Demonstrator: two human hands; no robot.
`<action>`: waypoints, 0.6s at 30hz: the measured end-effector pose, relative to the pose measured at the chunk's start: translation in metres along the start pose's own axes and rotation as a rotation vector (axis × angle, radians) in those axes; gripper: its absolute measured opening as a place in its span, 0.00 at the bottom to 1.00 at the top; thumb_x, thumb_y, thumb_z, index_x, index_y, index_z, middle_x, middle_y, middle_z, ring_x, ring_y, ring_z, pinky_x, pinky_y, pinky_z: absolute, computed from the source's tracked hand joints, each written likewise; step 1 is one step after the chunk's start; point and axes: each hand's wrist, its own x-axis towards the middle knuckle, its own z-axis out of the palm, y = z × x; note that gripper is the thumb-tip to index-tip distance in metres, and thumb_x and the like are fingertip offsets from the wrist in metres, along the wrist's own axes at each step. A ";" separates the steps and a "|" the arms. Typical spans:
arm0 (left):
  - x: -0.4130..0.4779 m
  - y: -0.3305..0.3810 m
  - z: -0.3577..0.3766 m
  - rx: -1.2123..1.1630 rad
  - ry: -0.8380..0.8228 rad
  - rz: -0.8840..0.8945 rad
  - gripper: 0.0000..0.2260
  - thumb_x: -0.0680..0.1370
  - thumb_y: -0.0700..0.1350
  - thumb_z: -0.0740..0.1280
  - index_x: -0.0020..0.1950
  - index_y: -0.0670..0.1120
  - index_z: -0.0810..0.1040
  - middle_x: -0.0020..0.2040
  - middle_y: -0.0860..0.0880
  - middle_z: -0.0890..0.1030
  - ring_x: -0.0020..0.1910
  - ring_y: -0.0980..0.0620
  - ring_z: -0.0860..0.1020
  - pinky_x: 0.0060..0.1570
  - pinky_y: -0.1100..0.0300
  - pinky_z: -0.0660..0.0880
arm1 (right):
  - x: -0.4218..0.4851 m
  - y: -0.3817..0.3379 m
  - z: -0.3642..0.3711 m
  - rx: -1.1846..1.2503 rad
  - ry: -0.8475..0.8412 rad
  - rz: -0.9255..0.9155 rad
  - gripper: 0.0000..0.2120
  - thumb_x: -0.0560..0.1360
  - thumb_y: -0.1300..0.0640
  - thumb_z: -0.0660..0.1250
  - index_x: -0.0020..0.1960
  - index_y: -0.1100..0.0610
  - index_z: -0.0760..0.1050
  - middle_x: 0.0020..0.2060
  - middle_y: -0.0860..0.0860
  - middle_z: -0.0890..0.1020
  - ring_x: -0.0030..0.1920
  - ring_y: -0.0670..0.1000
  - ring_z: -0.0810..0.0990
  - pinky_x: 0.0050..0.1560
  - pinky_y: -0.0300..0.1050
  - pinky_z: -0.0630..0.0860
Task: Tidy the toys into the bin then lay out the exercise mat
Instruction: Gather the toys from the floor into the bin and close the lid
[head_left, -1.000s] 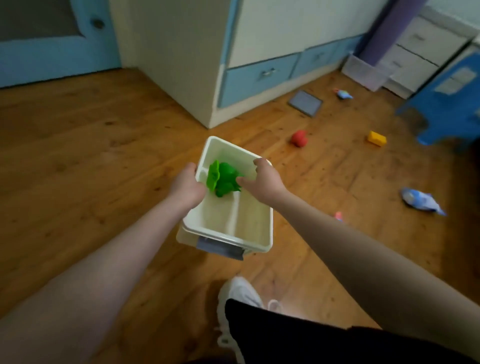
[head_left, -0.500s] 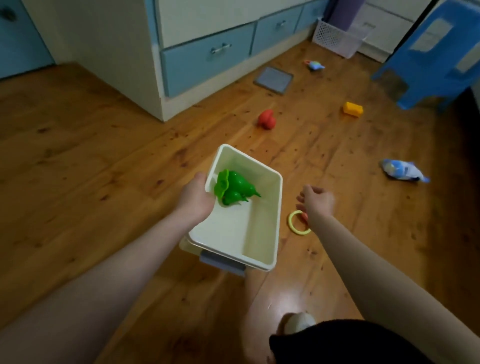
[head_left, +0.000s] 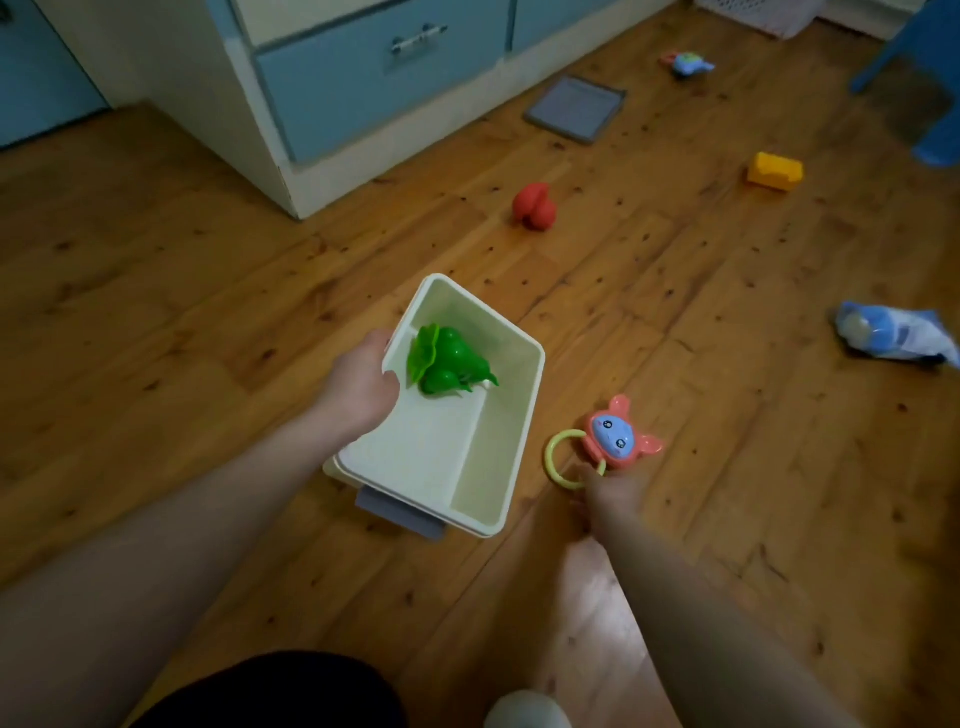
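Gripping rim of cream plastic bin (head_left: 522, 415) mid-frame, left hand (head_left: 358, 387) keeps it steady; right hand (head_left: 610, 491) closed on pink rabbit-face rattle (head_left: 613, 436), lower right, for binning.

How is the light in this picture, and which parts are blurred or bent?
Head view: dim, warm light, with one glare patch on the wooden floor near the right forearm; the drawer handle is smeared by motion blur; wide-angle bending curves the floorboards toward the edges.
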 end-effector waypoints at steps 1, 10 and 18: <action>0.000 0.000 0.001 0.001 -0.002 -0.001 0.17 0.77 0.36 0.57 0.66 0.43 0.68 0.58 0.41 0.76 0.47 0.46 0.73 0.42 0.58 0.66 | -0.001 -0.002 0.002 0.016 0.019 -0.008 0.07 0.71 0.65 0.68 0.37 0.59 0.71 0.28 0.53 0.74 0.27 0.56 0.75 0.34 0.54 0.77; 0.015 0.033 0.001 0.077 0.004 0.004 0.15 0.77 0.36 0.58 0.64 0.41 0.68 0.58 0.39 0.76 0.51 0.43 0.74 0.42 0.59 0.65 | -0.020 -0.065 0.000 0.403 -0.091 -0.090 0.09 0.76 0.64 0.63 0.36 0.60 0.70 0.26 0.54 0.75 0.18 0.42 0.76 0.24 0.33 0.76; 0.036 0.065 0.003 -0.023 -0.035 0.013 0.16 0.77 0.37 0.58 0.64 0.42 0.69 0.58 0.41 0.76 0.49 0.45 0.73 0.43 0.58 0.67 | -0.064 -0.120 -0.001 -0.174 -0.379 -0.467 0.07 0.74 0.66 0.63 0.38 0.65 0.72 0.26 0.57 0.75 0.17 0.42 0.75 0.23 0.34 0.74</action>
